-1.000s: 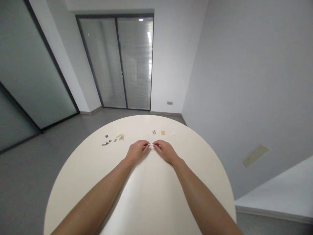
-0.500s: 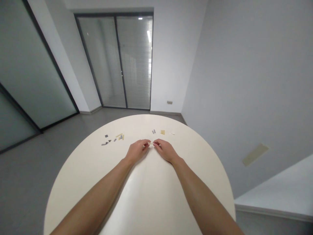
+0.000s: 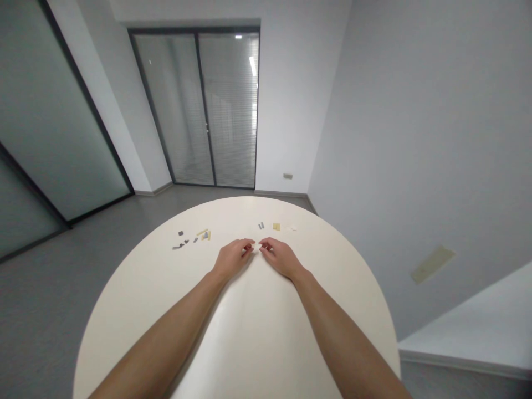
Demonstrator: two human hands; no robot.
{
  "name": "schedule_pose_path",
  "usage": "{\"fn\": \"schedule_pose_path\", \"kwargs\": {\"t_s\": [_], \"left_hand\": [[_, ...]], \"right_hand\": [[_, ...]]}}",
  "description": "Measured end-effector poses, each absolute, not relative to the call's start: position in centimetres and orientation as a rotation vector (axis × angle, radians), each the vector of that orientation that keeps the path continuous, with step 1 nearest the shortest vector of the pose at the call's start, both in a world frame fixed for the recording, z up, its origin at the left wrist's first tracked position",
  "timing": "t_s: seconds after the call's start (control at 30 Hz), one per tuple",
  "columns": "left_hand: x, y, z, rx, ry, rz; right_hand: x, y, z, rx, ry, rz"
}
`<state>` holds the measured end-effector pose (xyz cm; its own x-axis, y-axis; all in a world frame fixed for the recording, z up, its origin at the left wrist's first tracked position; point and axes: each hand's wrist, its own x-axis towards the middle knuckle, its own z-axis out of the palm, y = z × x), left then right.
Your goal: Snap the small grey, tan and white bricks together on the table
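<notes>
My left hand (image 3: 235,256) rests on the round white table (image 3: 253,332), its fingers curled together at a small pale piece (image 3: 256,244). That piece is too small to identify, and the fingers partly hide it. My right hand (image 3: 280,256) faces it from the other side, thumb and forefinger slightly apart, fingertips close to the pale piece. Just beyond the hands lie two small grey strips (image 3: 261,225) and a yellow piece (image 3: 276,226). Small white pieces (image 3: 292,229) lie to their right.
Left of my hands are scattered a dark square piece (image 3: 180,233), small dark pieces (image 3: 186,241), a grey strip (image 3: 176,247) and a group of yellow and grey pieces (image 3: 206,235). Beyond the table's far edge stands a glass door (image 3: 228,122); a wall (image 3: 415,138) rises on the right.
My right thumb and forefinger have parted and drawn slightly away from the pale piece. The left hand has barely moved. The view has tilted up slightly.
</notes>
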<state>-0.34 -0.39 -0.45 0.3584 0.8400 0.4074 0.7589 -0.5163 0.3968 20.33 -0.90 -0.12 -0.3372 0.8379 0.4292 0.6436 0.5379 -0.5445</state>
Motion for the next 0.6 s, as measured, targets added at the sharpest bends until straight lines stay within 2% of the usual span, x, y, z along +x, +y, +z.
{"fn": "schedule_pose_path", "kwargs": {"t_s": [0.6], "left_hand": [[-0.22,-0.58,-0.35,2.465,1.433,0.869]], "right_hand": [[20.58,-0.56,-0.52,-1.145,-2.114,0.351]]}}
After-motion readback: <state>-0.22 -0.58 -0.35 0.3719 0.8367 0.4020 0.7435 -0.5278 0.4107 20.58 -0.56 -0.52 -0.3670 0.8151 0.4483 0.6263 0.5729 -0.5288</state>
